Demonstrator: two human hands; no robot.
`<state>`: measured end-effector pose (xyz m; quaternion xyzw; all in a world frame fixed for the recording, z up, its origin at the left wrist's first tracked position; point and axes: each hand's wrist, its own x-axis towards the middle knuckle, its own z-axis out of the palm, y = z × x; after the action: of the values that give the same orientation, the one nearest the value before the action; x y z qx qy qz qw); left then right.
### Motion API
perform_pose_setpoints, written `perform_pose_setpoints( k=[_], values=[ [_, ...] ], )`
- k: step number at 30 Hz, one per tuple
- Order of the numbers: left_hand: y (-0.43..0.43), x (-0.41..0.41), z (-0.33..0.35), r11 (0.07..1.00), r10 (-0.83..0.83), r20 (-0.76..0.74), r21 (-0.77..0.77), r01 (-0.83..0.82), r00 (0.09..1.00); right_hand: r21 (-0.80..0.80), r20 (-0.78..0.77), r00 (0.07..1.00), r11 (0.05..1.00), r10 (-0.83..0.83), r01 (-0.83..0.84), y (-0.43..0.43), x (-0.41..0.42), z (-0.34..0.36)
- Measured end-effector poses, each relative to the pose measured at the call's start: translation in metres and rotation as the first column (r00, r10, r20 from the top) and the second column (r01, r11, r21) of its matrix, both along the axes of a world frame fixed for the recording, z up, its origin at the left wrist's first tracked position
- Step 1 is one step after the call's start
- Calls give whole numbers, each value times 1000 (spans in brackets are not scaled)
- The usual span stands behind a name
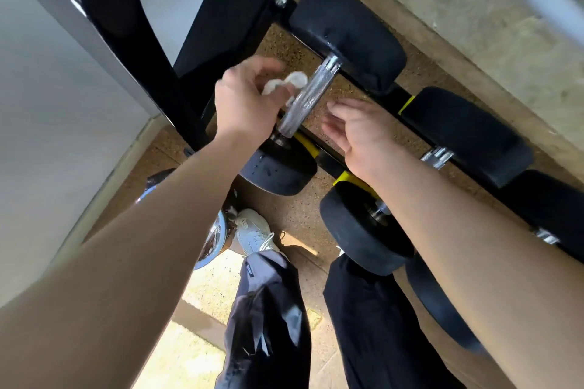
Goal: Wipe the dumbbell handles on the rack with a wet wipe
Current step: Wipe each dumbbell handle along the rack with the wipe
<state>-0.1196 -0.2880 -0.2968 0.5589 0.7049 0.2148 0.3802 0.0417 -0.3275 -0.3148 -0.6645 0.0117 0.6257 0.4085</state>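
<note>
Wet wipe (pixel 286 85) in left hand (pixel 243 104) touches racked dumbbell handle (pixel 305 101).

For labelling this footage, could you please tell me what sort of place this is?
Probably a gym's free-weights area: black dumbbells with knurled steel handles lie across a black rack with yellow saddles, over speckled tan flooring.
</note>
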Motion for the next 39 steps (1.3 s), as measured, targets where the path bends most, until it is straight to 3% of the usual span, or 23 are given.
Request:
perform_pose_setpoints(
  k=[5, 8, 14, 18, 20, 26, 29, 32, 35, 37, 39],
  values=[
    [22, 16, -15, 989, -144, -54, -46, 142, 988, 19, -46, 991, 992, 126, -126, 7, -12, -13],
    [22, 10, -22, 964, -241, -124, -147, 222, 963, 28, 25, 991, 991, 128, -129, 11, -18, -19],
    [28, -25, -15, 739, -629, -238, -480, 473, 740, 45, 69, 979, 980, 191, -194, 7, -16, -26],
    [32, -13, -8, 886, -441, -76, -194, 421, 894, 48, 68, 970, 971, 233, -236, 7, -15, -23],
    [32, 2, -7, 909, -405, -9, -109, 401, 914, 52, 54, 966, 965, 254, -257, 7, -13, -20],
    [7, 8, -27, 791, -608, -202, -238, 564, 767, 29, 58, 992, 993, 112, -114, -5, -8, -4],
    [6, 6, -20, 823, -554, -100, -217, 525, 827, 67, 58, 992, 991, 116, -120, -14, -16, 1],
    [8, 5, -9, 916, -343, 131, -173, 362, 930, 107, 9, 994, 988, 107, -108, -15, -22, 6],
    [10, 6, 0, 930, -120, 388, -278, 240, 914, 152, 78, 981, 971, 176, -186, -12, -19, 10],
    [13, 4, -1, 927, -67, 426, -309, 215, 902, 128, 213, 960, 969, 182, -212, -10, -14, 12],
    [15, -3, -7, 956, -147, 277, -208, 209, 949, 43, 245, 969, 998, 23, -35, -3, -11, 13]
  ],
)
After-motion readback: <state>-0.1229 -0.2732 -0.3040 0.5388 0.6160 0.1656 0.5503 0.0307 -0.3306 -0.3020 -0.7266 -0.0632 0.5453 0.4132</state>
